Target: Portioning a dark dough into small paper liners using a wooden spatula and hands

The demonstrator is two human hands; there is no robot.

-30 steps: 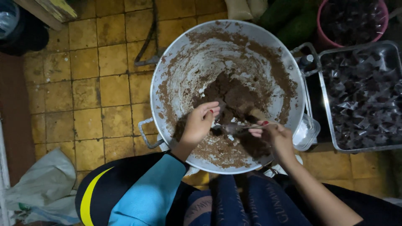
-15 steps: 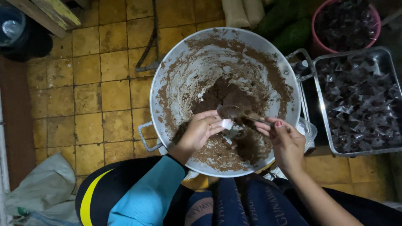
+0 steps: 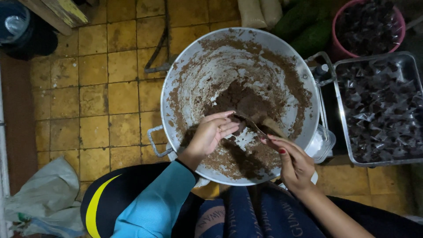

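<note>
Basin [image 3: 194,66], one: round, pale metal, on tiled floor [image 3: 88,88], inner wall smeared brown; one side handle visible at lower left, near rim cut off by knees. Brown paste [image 3: 240,101], one heap at centre, more smeared toward near rim.

Hands, two, both over basin. Left hand [image 3: 211,132]: fingers curled, narrow, tips at spoon's bowl end; whether anything pinched there hard to make out. Right hand [image 3: 293,161]: closed on spoon handle. Spoon [image 3: 251,123], one: thin metal, bowl end partly hidden under left fingers, just above paste.

Tray [image 3: 412,64], one: rectangular metal, right of basin, filled with small dark wrapped pieces, too many and too dim to count. Tub [image 3: 337,22], one: pink, at top right, holding more dark pieces, top cut off by frame.

Sack [image 3: 39,198], one: grey, crumpled, lower left, partly out of frame. Dark bucket [image 3: 17,22], one: top left, cut off.
</note>
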